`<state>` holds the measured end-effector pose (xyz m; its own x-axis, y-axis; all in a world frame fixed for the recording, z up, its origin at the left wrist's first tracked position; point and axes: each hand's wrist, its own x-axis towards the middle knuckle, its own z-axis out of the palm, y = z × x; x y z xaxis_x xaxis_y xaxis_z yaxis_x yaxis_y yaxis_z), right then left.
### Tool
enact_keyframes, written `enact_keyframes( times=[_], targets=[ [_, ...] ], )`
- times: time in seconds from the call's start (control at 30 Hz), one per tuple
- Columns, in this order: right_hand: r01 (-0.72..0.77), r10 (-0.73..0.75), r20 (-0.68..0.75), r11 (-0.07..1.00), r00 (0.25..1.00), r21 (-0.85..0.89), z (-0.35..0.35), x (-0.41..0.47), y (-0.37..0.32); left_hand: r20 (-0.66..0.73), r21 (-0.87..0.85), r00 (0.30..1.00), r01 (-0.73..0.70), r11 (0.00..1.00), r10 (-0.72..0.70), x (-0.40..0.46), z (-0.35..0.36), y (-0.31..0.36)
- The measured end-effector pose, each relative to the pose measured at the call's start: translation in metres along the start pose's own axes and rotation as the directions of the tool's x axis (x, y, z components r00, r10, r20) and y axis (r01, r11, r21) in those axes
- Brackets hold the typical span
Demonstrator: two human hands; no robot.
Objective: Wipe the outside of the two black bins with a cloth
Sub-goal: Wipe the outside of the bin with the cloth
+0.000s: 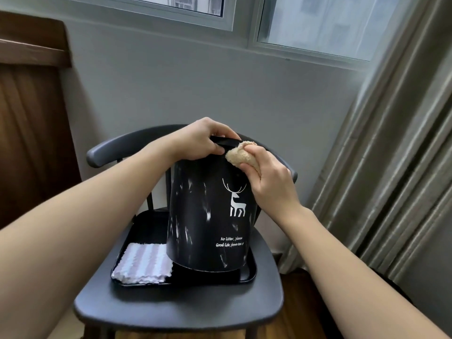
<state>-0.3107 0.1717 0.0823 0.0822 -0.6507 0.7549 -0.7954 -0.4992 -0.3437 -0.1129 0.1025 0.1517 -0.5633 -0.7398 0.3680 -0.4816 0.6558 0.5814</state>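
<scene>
Head view: my right hand [269, 177] clenches a tan cloth [238, 155] against the black bin [208, 216] near its rim, which my left hand [203, 140] grasps. The bin stands tilted in a black tray [249, 272] on a dark chair [176, 307]; a striped cloth [143, 263] lies left of the bin, curtains [391, 155] hang right of it, a window [318, 23] above.

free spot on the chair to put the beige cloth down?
Bare chair seat in front of the black tray, plus a strip to its right. On the tray: a dark patch behind the striped cloth, left of the black bin. The rest of the tray is crowded by bin and cloth.
</scene>
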Motion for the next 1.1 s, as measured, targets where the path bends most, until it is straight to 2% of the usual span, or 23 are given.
enact_keyframes(
  times=[0.07, 0.33, 0.47, 0.63, 0.8, 0.87, 0.97, 1.1],
  targets=[
    [0.013, -0.013, -0.020, 1.000, 1.000, -0.018, 0.005, 0.001, -0.005, 0.002, -0.018, 1.000, -0.016, 1.000, 0.016, -0.001, 0.000, 0.000],
    [-0.015, 0.007, -0.029, 0.964, 1.000, -0.265, 0.013, -0.020, -0.002, -0.041, -0.075, 0.999, 0.012, 0.997, -0.016, -0.003, 0.004, -0.002],
    [-0.051, 0.061, 0.041, 0.978, 0.997, -0.202, 0.007, -0.029, 0.002, -0.064, -0.063, 0.997, 0.034, 0.997, -0.038, -0.007, 0.001, -0.003],
    [0.013, -0.016, -0.026, 0.996, 1.000, -0.093, 0.008, -0.013, -0.012, -0.023, -0.073, 1.000, 0.008, 0.997, -0.010, -0.009, 0.001, 0.003],
    [0.111, -0.127, -0.047, 0.960, 0.991, -0.258, 0.007, -0.013, -0.011, -0.018, -0.082, 1.000, 0.008, 0.997, -0.009, -0.009, 0.002, 0.005],
    [0.103, -0.131, -0.077, 0.949, 0.988, -0.297, 0.002, -0.017, -0.004, -0.030, -0.079, 0.999, 0.027, 0.997, -0.029, -0.010, 0.001, 0.003],
    [0.044, -0.074, -0.104, 0.962, 0.992, -0.268, -0.001, -0.013, -0.005, -0.037, -0.095, 0.998, 0.044, 0.994, -0.048, -0.009, 0.000, 0.003],
    [0.094, -0.121, -0.108, 0.969, 0.987, -0.228, 0.005, -0.004, -0.021, -0.035, -0.095, 0.999, 0.016, 0.995, -0.019, -0.007, 0.002, 0.009]
  ],
)
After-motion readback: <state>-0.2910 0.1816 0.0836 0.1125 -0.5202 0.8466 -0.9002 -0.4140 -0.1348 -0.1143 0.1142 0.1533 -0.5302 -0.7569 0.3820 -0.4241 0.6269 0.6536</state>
